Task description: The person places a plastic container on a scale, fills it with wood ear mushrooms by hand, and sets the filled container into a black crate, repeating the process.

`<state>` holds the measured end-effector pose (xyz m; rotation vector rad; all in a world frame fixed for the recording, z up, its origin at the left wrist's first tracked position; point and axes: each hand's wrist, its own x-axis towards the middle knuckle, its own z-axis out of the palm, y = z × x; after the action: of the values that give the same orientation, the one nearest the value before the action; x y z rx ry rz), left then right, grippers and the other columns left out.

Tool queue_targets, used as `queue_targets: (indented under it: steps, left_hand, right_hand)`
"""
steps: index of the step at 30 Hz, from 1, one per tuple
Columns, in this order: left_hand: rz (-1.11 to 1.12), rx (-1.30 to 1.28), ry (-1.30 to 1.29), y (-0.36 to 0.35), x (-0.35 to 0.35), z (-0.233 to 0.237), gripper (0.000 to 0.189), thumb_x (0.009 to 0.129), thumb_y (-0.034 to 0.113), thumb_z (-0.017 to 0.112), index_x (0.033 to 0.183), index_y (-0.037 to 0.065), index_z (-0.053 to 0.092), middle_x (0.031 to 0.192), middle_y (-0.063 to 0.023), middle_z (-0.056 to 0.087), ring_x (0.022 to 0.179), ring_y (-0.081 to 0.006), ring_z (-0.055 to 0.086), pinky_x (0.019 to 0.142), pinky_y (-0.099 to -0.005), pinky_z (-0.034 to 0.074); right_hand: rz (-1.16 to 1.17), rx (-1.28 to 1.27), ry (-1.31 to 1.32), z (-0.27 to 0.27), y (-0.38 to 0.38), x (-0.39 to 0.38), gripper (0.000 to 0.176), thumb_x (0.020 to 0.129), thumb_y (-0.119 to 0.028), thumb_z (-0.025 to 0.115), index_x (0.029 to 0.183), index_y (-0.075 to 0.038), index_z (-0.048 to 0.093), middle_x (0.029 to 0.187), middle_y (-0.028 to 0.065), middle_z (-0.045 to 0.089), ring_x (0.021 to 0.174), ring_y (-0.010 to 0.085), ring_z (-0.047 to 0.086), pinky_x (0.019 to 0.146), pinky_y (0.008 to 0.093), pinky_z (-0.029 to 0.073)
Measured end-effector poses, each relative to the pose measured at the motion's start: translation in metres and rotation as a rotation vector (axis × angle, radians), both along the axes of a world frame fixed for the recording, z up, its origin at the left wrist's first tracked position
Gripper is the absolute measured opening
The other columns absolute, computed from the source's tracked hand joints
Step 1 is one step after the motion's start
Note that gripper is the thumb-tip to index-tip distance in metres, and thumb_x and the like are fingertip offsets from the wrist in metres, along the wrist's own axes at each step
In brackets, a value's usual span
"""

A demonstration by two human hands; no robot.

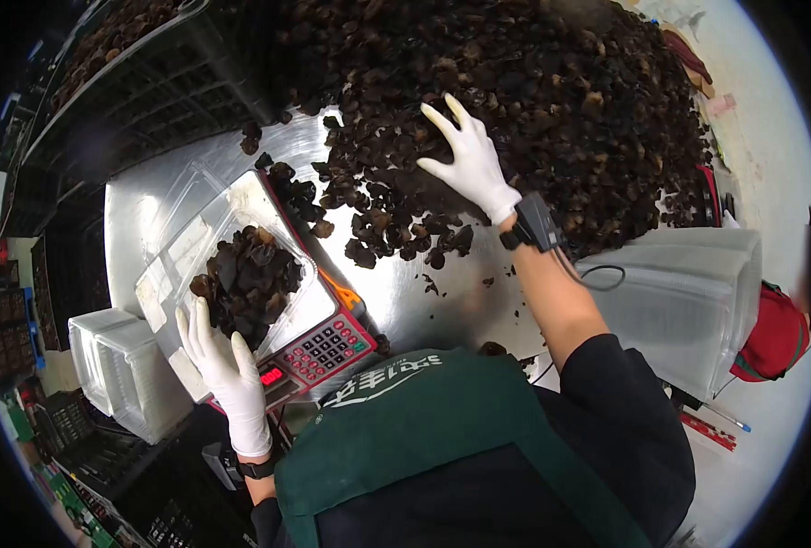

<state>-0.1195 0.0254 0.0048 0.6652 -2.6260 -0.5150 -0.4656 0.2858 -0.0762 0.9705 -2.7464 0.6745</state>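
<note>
The left hand (223, 374), its grip parted with thumb away from fingers, is at the near-left edge of dark dried pieces (248, 285) in a clear container on the scale (328, 349). Rightward, the right hand (475, 169), grip spread, is nearer the tabletop's (405, 297) big heap (560, 100), which extends ahead and rightward; contact is unclear.

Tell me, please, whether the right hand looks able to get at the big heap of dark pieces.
Most likely yes: the right hand is spread over the big heap of dark pieces, apparently holding nothing, and nothing visible stands in the way.
</note>
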Motion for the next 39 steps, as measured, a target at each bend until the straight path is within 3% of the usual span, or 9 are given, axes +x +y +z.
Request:
queue_targets:
  steps: [4,12,17,21,25,28,32,36,39]
  left_hand:
    - [-0.003,-0.003,-0.005,0.0,0.001,-0.001,0.058,0.092,0.004,0.055,0.149,0.001,0.041,0.151,-0.0178,0.043,0.147,-0.0395,0.028,0.12,-0.0481,0.023]
    - [0.01,0.028,0.015,0.001,-0.001,0.003,0.062,0.087,-0.003,0.056,0.148,0.002,0.043,0.149,-0.0193,0.044,0.147,-0.0407,0.028,0.119,-0.0481,0.026]
    - [0.009,0.009,-0.006,-0.002,0.0,0.002,0.062,0.086,-0.004,0.056,0.147,0.002,0.044,0.149,-0.0188,0.045,0.147,-0.0409,0.029,0.118,-0.0481,0.027]
    - [0.004,0.013,0.002,-0.002,-0.002,0.003,0.061,0.087,-0.002,0.058,0.146,0.002,0.045,0.148,-0.0189,0.045,0.146,-0.041,0.029,0.118,-0.0479,0.028]
    - [0.013,0.025,-0.014,-0.001,-0.002,0.006,0.06,0.087,-0.001,0.06,0.145,0.003,0.046,0.147,-0.0194,0.046,0.146,-0.0412,0.03,0.117,-0.0479,0.028]
    - [0.008,0.033,0.002,-0.001,-0.003,0.01,0.06,0.087,-0.001,0.061,0.145,0.003,0.046,0.146,-0.02,0.047,0.144,-0.0414,0.033,0.117,-0.0477,0.029]
    - [0.021,0.045,0.127,-0.006,-0.005,0.02,0.06,0.086,-0.002,0.063,0.144,0.003,0.047,0.144,-0.0203,0.048,0.139,-0.0389,0.04,0.116,-0.0456,0.031]
    - [-0.038,0.066,0.28,-0.013,-0.029,0.05,0.06,0.086,-0.001,0.066,0.143,0.003,0.049,0.14,-0.0182,0.053,0.134,-0.0325,0.048,0.113,-0.0406,0.037]
    - [-0.073,0.243,0.404,-0.011,-0.05,0.067,0.061,0.085,0.003,0.07,0.143,0.004,0.05,0.14,-0.0158,0.055,0.13,-0.029,0.052,0.112,-0.0396,0.039]
  right_hand:
    - [-0.031,0.034,-0.003,-0.012,-0.034,-0.032,0.068,0.078,-0.036,0.077,0.141,-0.027,0.053,0.153,0.0142,0.039,0.124,0.0386,0.052,0.095,0.0483,0.053]
    - [-0.06,-0.31,-0.059,-0.04,-0.023,-0.046,0.025,0.077,-0.024,0.074,0.1,-0.013,0.075,0.101,0.01,0.071,0.094,0.0309,0.069,0.086,0.0387,0.055]
    - [-0.107,-0.636,-0.785,-0.003,-0.009,-0.048,0.025,0.091,-0.015,0.069,0.112,-0.002,0.074,0.106,0.0026,0.073,0.087,0.0148,0.07,0.074,0.0259,0.055]
    - [0.357,-1.175,-1.891,0.004,-0.001,-0.048,0.03,0.1,-0.016,0.053,0.126,-0.004,0.063,0.105,0.0081,0.072,0.084,0.0134,0.07,0.056,0.0176,0.051]
    - [0.047,-1.207,-1.798,0.025,-0.014,-0.011,0.031,0.104,-0.017,0.044,0.125,-0.002,0.062,0.11,0.0148,0.069,0.084,0.0187,0.07,0.049,0.0191,0.05]
    - [0.365,-1.243,-1.993,0.015,-0.019,-0.012,0.035,0.103,-0.023,0.05,0.131,-0.004,0.058,0.116,0.014,0.067,0.081,0.0235,0.068,0.046,0.0263,0.05]
    - [0.537,-1.002,-1.64,0.051,-0.059,0.014,0.043,0.102,-0.022,0.053,0.137,0.002,0.053,0.117,0.0127,0.068,0.099,0.0187,0.068,0.078,0.0295,0.059]
    - [0.954,-0.871,-1.922,0.077,-0.107,0.025,0.041,0.102,-0.023,0.051,0.134,0.003,0.054,0.115,0.0159,0.068,0.101,0.0222,0.069,0.084,0.0349,0.061]
    - [0.768,-0.74,-1.933,0.094,-0.141,0.054,0.042,0.103,-0.028,0.049,0.133,0.001,0.056,0.117,0.0158,0.068,0.101,0.0225,0.07,0.084,0.035,0.061]
